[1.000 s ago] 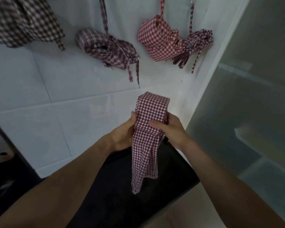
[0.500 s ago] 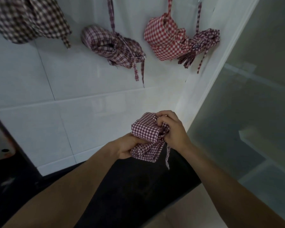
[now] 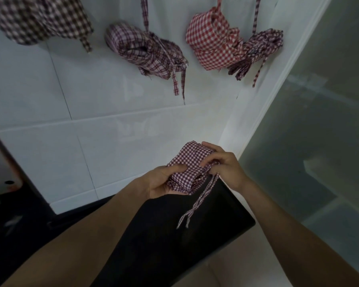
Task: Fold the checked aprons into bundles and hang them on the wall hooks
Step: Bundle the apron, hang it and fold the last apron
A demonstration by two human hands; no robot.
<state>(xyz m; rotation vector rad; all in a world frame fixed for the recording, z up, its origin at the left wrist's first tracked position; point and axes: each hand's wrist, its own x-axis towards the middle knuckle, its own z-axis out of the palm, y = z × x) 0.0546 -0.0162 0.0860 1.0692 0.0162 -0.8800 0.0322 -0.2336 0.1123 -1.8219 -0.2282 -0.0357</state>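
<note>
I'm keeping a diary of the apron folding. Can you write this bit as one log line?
step: bundling apron | left hand: cups checked apron bundle | right hand: pinches its ties | hung on wall: four bundles

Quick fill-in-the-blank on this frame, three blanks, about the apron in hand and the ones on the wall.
1. The left hand and right hand both hold the ____ apron bundle.
2. Its ties dangle over the ____ countertop.
3. The red checked bundle hangs on the ____ tiled wall.

Missing: checked; black; white
</note>
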